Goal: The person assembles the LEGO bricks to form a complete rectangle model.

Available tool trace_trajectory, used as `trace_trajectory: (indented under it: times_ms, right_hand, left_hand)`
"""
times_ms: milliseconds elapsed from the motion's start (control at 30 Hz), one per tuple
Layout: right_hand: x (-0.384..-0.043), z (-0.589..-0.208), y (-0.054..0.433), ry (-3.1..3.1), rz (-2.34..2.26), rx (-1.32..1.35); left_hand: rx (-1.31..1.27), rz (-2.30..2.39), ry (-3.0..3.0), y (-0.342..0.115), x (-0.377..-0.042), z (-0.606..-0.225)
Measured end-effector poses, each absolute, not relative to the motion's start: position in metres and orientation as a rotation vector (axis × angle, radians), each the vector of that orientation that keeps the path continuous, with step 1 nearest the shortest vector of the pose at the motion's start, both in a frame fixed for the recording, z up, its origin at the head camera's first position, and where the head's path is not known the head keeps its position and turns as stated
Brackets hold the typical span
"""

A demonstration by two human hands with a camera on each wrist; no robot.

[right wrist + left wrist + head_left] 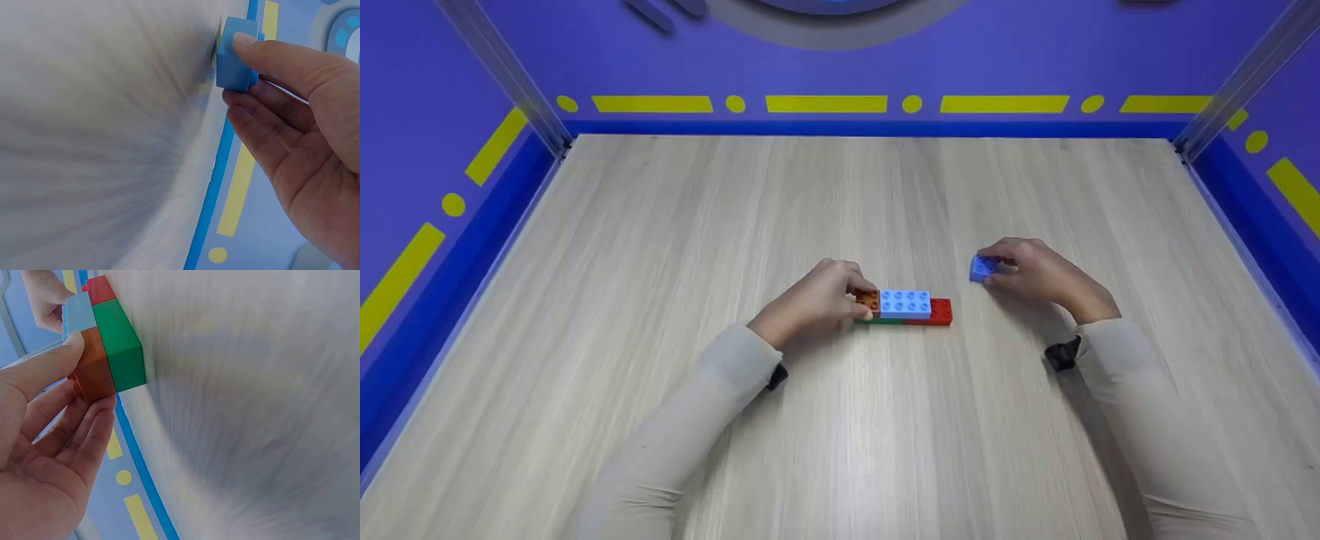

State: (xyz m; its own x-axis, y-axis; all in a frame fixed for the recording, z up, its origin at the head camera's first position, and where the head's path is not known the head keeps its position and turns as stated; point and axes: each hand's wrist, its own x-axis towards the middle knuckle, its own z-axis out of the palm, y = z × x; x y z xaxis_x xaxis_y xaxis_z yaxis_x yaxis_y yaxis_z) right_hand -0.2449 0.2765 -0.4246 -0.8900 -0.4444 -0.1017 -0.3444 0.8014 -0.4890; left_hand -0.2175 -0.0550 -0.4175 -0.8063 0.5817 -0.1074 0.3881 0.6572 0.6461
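Observation:
Near the table's middle, a low two-layer block of toy bricks lies lengthwise from left to right. Its upper layer has an orange-brown brick (95, 365) and a light blue brick (905, 303); beneath them are a green brick (119, 346) and a red brick (940, 312), whose right end sticks out uncovered. My left hand (826, 296) pinches the orange-brown brick at the left end between thumb and fingers. To the right and slightly farther back, my right hand (1035, 274) holds a small blue brick (236, 56) between thumb and fingertips, apart from the block.
The wooden tabletop (840, 420) is bounded by a purple back panel (997, 60) and side panels with yellow markings. Black straps (1063, 355) sit at both wrists, below the pale sleeves.

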Motion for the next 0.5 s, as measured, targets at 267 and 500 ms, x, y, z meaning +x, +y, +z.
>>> trace_trajectory:
  times_ms: [267,500]
  right_hand:
    - [-0.2414,-0.4203,0.2739,2.771,-0.714,-0.651]
    - [-0.2392,-0.4156,0.2683,2.766,-0.708,-0.671]
  left_hand:
    - [0.795,0.889,2.580,-0.0546,-0.2183,-0.4183]
    - [0.797,0.886,2.587,-0.0549,-0.2182,-0.4184]
